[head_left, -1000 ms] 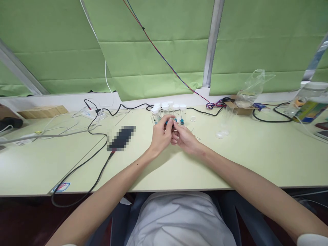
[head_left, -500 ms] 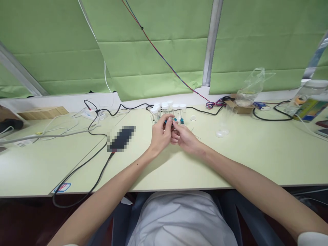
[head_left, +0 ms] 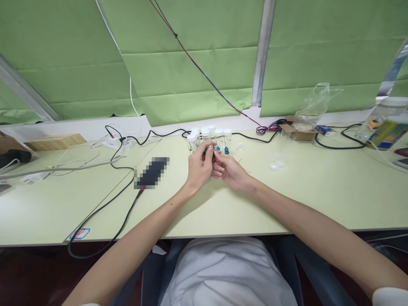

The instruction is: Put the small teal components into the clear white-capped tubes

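Observation:
Close together over the middle of the desk, my left hand (head_left: 200, 165) and my right hand (head_left: 232, 171) meet with fingers curled and tips pinched. Between the fingertips is a small dark item, mostly hidden, so its kind does not show. Just beyond my hands stands a cluster of clear vials with white caps (head_left: 205, 132). Small teal pieces (head_left: 226, 150) show in or beside the front vials. To the right of the cluster a loose white cap (head_left: 240, 146) lies flat. A thin wire (head_left: 247, 171) lies on the desk near my right hand, partly covered by it.
Right of my hands, clear empty tubes (head_left: 282, 146) stand by loose round lids (head_left: 276, 165). Behind them is a cardboard box (head_left: 299, 134) with a plastic bag. A large clear jar (head_left: 387, 123) stands far right. To the left lie a blurred dark device (head_left: 151, 173), a cable and a power strip (head_left: 116, 142).
Both hands stay in almost the same place, with only a slight shift of the fingers. The camera view has moved a little.

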Demonstrator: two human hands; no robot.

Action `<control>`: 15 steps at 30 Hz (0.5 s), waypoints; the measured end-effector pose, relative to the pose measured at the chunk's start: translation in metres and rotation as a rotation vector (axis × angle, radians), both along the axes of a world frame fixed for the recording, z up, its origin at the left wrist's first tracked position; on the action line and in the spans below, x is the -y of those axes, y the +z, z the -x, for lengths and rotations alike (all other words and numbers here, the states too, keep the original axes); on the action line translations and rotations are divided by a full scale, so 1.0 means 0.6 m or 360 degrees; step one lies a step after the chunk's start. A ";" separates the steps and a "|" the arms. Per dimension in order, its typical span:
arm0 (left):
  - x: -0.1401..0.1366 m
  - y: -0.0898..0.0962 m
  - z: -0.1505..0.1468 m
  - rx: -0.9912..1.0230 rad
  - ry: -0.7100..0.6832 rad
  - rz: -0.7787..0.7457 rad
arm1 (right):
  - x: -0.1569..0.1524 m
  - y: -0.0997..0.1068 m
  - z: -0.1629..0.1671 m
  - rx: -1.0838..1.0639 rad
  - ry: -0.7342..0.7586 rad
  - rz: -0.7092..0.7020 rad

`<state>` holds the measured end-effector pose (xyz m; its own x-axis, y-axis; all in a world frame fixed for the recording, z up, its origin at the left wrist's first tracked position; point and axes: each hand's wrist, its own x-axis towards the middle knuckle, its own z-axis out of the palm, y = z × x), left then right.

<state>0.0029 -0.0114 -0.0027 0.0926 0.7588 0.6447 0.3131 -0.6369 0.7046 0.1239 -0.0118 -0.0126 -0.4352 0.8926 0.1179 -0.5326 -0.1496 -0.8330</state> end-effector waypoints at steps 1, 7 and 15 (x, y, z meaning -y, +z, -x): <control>-0.001 -0.001 0.001 -0.0005 0.0006 -0.0001 | 0.001 0.001 0.001 0.0016 -0.0010 0.0005; 0.001 0.007 0.001 0.0013 0.0061 -0.0053 | 0.001 0.000 -0.002 0.0007 0.0035 -0.0015; 0.003 0.009 0.001 0.0041 -0.0011 -0.0027 | 0.001 0.000 -0.004 -0.0065 0.0096 -0.0033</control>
